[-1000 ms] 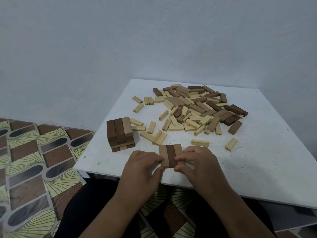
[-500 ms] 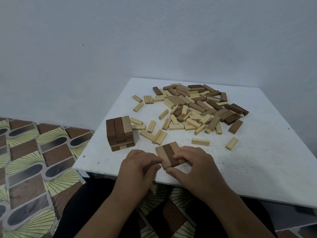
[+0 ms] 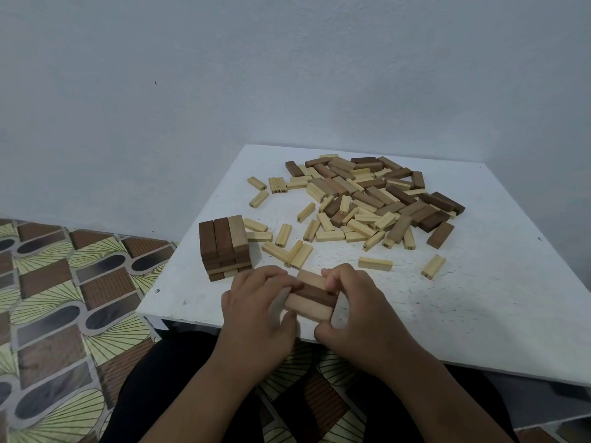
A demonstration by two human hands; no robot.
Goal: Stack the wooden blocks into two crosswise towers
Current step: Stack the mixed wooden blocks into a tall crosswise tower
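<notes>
The left hand (image 3: 256,302) and right hand (image 3: 355,302) each pinch one end of a row of three wooden blocks, two pale and one dark (image 3: 311,297), near the front edge of the white surface (image 3: 479,308). The blocks look hard, light and smooth, so squeezing both ends should keep them together.

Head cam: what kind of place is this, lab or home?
Likely a home room, not a lab: a low white table set against a plain painted wall, patterned floor covering beside it, and the person seemingly sitting at floor level with wooden blocks.
</notes>
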